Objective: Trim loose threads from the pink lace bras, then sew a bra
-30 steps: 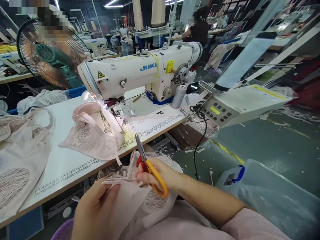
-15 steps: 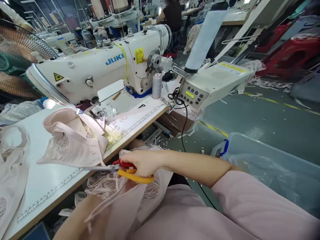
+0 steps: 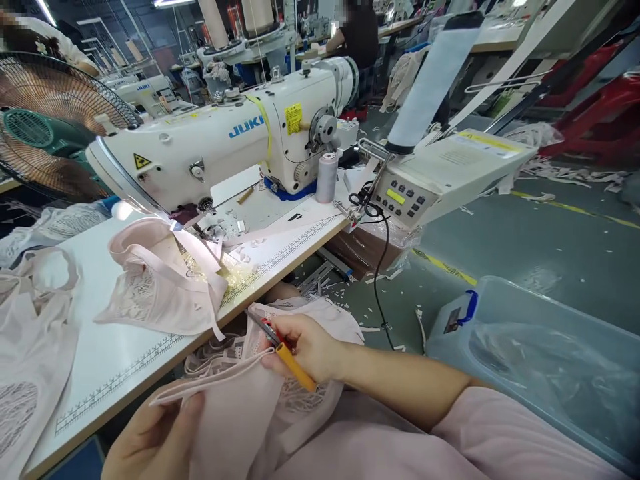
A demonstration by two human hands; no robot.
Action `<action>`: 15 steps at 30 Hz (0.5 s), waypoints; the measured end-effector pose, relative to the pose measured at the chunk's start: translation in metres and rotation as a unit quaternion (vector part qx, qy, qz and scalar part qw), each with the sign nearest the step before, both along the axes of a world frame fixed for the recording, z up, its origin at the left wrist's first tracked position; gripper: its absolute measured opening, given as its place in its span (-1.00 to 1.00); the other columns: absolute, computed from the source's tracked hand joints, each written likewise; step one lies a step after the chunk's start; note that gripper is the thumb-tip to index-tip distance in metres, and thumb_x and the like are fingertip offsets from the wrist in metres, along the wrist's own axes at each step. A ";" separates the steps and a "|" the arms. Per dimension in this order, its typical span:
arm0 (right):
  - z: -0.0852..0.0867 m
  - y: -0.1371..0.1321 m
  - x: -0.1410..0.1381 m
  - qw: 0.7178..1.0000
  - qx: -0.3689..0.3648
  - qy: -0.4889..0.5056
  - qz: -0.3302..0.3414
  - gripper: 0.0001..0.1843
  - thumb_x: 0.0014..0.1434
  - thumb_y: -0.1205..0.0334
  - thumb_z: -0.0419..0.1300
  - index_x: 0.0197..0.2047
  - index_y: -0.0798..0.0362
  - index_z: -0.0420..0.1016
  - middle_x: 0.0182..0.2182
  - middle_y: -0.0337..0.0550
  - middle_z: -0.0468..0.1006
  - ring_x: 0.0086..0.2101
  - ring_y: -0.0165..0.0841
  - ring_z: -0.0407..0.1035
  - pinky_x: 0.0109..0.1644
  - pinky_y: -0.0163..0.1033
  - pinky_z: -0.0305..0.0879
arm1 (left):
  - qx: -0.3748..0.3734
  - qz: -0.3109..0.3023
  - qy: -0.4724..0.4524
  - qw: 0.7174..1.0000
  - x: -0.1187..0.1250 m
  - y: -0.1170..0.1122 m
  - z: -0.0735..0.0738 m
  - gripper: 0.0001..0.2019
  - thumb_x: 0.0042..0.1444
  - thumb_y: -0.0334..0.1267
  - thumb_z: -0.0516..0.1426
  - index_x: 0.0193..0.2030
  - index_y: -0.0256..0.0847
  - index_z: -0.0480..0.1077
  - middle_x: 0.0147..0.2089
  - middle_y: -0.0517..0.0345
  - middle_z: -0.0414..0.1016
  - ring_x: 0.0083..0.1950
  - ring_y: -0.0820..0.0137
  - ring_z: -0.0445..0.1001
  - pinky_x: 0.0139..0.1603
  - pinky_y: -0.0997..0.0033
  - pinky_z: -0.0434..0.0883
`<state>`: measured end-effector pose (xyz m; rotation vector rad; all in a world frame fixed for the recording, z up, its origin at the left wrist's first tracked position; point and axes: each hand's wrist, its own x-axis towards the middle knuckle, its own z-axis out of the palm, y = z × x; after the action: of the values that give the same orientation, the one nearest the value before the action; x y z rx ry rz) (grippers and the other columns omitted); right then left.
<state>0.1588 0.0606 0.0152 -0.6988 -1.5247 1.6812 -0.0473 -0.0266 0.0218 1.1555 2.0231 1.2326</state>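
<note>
A pale pink bra (image 3: pixel 235 417) with lace parts is spread over my lap, below the table edge. My left hand (image 3: pixel 157 430) is closed on the end of its band, thumb on top of the folded edge. My right hand (image 3: pixel 317 347) is closed round scissors (image 3: pixel 294 368) with orange and red handles, their blades pointing up and left. Its fingertips also touch the bra's upper edge. Another pink bra (image 3: pixel 165 290) lies on the sewing table (image 3: pixel 95 363) beneath the needle area, and more pink garments (image 3: pixel 37 333) lie at the far left.
A white JUKI sewing machine (image 3: pixel 225 140) stands on the table, with a thread cone (image 3: pixel 327 178) and a control box (image 3: pixel 430 177) beside it. A fan (image 3: pixel 55 127) is at the left. A clear plastic bin (image 3: pixel 500 293) sits on the floor at right. Other people work behind.
My right hand has moved lower and right, and the scissors have swung from pointing left to pointing up-left. My left hand has come into clearer view, stretching the bra band's edge.
</note>
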 end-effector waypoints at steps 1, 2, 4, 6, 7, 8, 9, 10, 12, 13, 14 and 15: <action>0.001 -0.001 0.001 1.000 0.010 -0.001 -0.016 -0.57 -0.15 0.00 0.33 -0.52 0.07 0.18 -0.60 -0.37 0.18 -0.58 -0.55 0.03 -0.52 -0.38 0.02 | -0.001 -0.006 -0.028 1.000 0.003 0.001 0.003 -0.72 0.02 -0.04 0.19 -0.23 -0.17 0.50 -0.29 0.14 0.61 -0.21 0.20 0.53 -0.37 0.39 0.50; 0.001 -0.002 0.001 0.999 0.021 -0.004 -0.029 -0.60 -0.13 0.03 0.32 -0.52 0.07 0.19 -0.60 -0.35 0.19 -0.58 -0.54 0.04 -0.52 -0.37 0.03 | 0.003 -0.007 -0.059 0.998 0.007 0.003 0.005 -0.72 0.01 -0.03 0.19 -0.23 -0.17 0.49 -0.24 0.13 0.60 -0.19 0.21 0.52 -0.36 0.40 0.50; 0.001 -0.005 0.003 0.998 0.043 -0.015 -0.046 -0.68 -0.10 0.08 0.27 -0.50 0.07 0.22 -0.59 -0.33 0.21 -0.58 -0.52 0.05 -0.52 -0.37 0.05 | 0.009 0.002 -0.120 0.993 0.014 0.005 0.008 -0.71 -0.03 -0.03 0.22 -0.24 -0.16 0.47 -0.17 0.14 0.57 -0.17 0.24 0.51 -0.37 0.45 0.48; -0.002 -0.007 0.004 0.995 0.066 -0.034 -0.066 -0.73 -0.07 0.13 0.24 -0.50 0.07 0.21 -0.60 -0.33 0.21 -0.59 -0.52 0.05 -0.53 -0.36 0.05 | 0.004 0.009 -0.164 0.986 0.022 0.006 0.012 -0.70 -0.03 -0.02 0.21 -0.22 -0.15 0.44 -0.15 0.16 0.55 -0.15 0.26 0.49 -0.35 0.48 0.47; -0.003 -0.008 0.004 0.993 0.080 -0.044 -0.078 -0.74 -0.06 0.15 0.22 -0.51 0.06 0.19 -0.61 -0.33 0.19 -0.59 -0.52 0.04 -0.54 -0.37 0.04 | -0.001 0.006 -0.178 0.984 0.027 0.007 0.013 -0.70 -0.01 -0.02 0.19 -0.20 -0.14 0.42 -0.15 0.16 0.55 -0.13 0.26 0.48 -0.31 0.47 0.48; -0.005 -0.009 0.004 0.990 0.092 -0.055 -0.090 -0.73 -0.05 0.16 0.21 -0.52 0.05 0.16 -0.62 -0.33 0.18 -0.60 -0.52 0.03 -0.54 -0.37 0.03 | -0.007 0.001 -0.186 0.982 0.031 0.008 0.015 -0.70 0.02 -0.03 0.16 -0.17 -0.15 0.40 -0.17 0.15 0.55 -0.12 0.25 0.48 -0.27 0.45 0.48; -0.006 -0.010 0.005 0.987 0.102 -0.067 -0.100 -0.73 -0.05 0.18 0.20 -0.53 0.04 0.13 -0.62 -0.33 0.17 -0.60 -0.51 0.03 -0.54 -0.37 0.02 | -0.009 -0.004 -0.193 0.981 0.035 0.009 0.017 -0.71 0.05 -0.04 0.14 -0.15 -0.15 0.38 -0.19 0.15 0.55 -0.11 0.26 0.47 -0.23 0.43 0.47; -0.007 -0.011 0.004 0.985 0.112 -0.076 -0.110 -0.72 -0.04 0.18 0.19 -0.54 0.04 0.11 -0.62 -0.33 0.17 -0.60 -0.51 0.03 -0.55 -0.37 0.02 | -0.008 -0.010 -0.197 0.980 0.039 0.011 0.019 -0.72 0.06 -0.05 0.12 -0.16 -0.16 0.37 -0.22 0.14 0.55 -0.13 0.27 0.47 -0.20 0.43 0.47; -0.008 -0.011 0.004 0.981 0.121 -0.090 -0.119 -0.75 -0.01 0.18 0.16 -0.53 0.04 0.12 -0.62 -0.31 0.19 -0.60 -0.51 0.04 -0.55 -0.37 0.03 | -0.003 -0.011 -0.198 0.980 0.045 0.014 0.022 -0.76 0.05 -0.07 0.13 -0.23 -0.17 0.37 -0.31 0.17 0.53 -0.24 0.32 0.46 -0.27 0.47 0.45; -0.008 -0.010 0.004 0.980 0.123 -0.095 -0.121 -0.77 0.00 0.18 0.15 -0.52 0.04 0.14 -0.61 -0.31 0.20 -0.60 -0.51 0.05 -0.55 -0.37 0.04 | 0.001 -0.007 -0.196 0.981 0.047 0.015 0.024 -0.77 0.03 -0.07 0.15 -0.27 -0.17 0.37 -0.36 0.20 0.51 -0.30 0.36 0.44 -0.33 0.51 0.43; -0.009 -0.010 0.003 0.980 0.124 -0.099 -0.124 -0.78 0.01 0.18 0.14 -0.51 0.05 0.15 -0.61 -0.31 0.20 -0.60 -0.51 0.04 -0.55 -0.37 0.03 | 0.004 -0.002 -0.197 0.980 0.049 0.017 0.025 -0.78 0.01 -0.07 0.17 -0.31 -0.17 0.37 -0.40 0.22 0.49 -0.35 0.39 0.42 -0.37 0.54 0.41; -0.009 -0.009 0.002 0.979 0.124 -0.101 -0.127 -0.77 0.01 0.18 0.14 -0.52 0.04 0.14 -0.62 -0.32 0.18 -0.60 -0.51 0.03 -0.56 -0.38 0.02 | 0.000 0.005 -0.200 0.980 0.049 0.018 0.027 -0.78 -0.01 -0.07 0.19 -0.33 -0.17 0.37 -0.43 0.24 0.46 -0.39 0.40 0.41 -0.42 0.55 0.39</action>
<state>0.1611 0.0517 0.0060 -0.9074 -1.6708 1.2353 0.0012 -0.0089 0.0483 0.8173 1.7271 1.3446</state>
